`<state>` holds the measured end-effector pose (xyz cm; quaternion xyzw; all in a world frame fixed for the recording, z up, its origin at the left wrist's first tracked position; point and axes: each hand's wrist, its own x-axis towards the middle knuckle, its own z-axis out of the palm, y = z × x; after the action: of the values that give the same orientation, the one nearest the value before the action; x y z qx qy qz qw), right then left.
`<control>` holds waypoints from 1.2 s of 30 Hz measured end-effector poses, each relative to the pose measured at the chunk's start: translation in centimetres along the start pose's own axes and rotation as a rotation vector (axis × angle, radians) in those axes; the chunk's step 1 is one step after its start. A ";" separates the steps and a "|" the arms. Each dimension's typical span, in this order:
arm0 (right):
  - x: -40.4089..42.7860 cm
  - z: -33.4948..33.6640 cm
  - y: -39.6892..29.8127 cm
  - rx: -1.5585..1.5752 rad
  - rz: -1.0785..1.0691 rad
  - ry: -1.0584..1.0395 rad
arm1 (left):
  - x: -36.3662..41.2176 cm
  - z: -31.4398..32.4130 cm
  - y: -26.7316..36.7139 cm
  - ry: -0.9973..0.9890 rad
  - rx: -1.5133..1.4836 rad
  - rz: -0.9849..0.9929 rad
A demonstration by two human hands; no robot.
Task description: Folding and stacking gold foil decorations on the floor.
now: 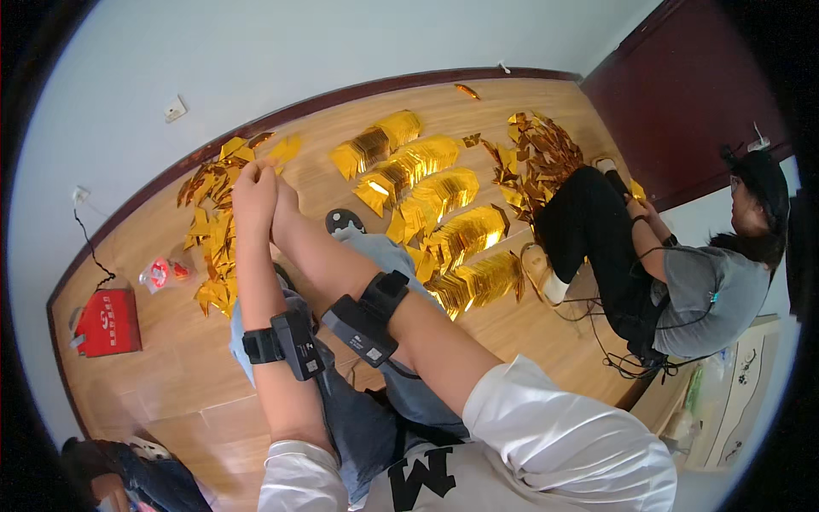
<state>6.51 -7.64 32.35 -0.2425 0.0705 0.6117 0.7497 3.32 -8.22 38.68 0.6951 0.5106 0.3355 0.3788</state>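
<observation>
My left hand (254, 195) and my right hand (283, 201) are close together, in front of a loose heap of gold foil paper pieces (219, 237) on the wooden floor. A shiny gold folded piece (283, 150) shows at the fingertips, partly blurred; whether the fingers hold it or it lies behind them I cannot tell. The fingers are bent and mostly hidden. Right of my hands, several overlapping rows of folded gold paper (409, 166) lie on the floor. Each forearm carries a black strapped device.
At the right a seated co-worker (710, 301) handles gold paper beside another gold heap (550, 153); black cables (640, 365) lie near them. A red bag (109, 323) and a clear plastic packet (165, 274) are on the floor at the left. Another person (153, 480) is at the lower left.
</observation>
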 end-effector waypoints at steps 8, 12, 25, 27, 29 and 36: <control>0.7 -1.0 0.2 -0.091 -0.065 -0.100 | -0.6 0.8 0.9 -0.059 0.146 0.077; -1.7 0.4 2.1 -0.136 -0.047 -0.093 | -0.7 -0.9 -0.4 -0.079 0.084 -0.023; -6.1 6.6 -5.1 0.641 0.019 -0.910 | -0.5 -6.0 3.3 -0.481 -2.069 0.144; -6.3 7.0 -5.0 0.650 0.022 -0.901 | -0.5 -6.2 3.2 -0.544 -2.172 0.239; -6.4 7.3 -4.6 0.684 -0.028 -0.996 | -0.4 -6.2 3.1 -0.509 -2.155 0.298; -8.3 8.4 -5.1 0.725 -0.023 -1.052 | -1.3 -6.4 4.6 -0.459 -2.169 0.428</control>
<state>7.71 -11.89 44.43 0.3584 -0.1071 0.5782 0.7250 -0.38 -9.19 45.68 0.1172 -0.2618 0.5241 0.8019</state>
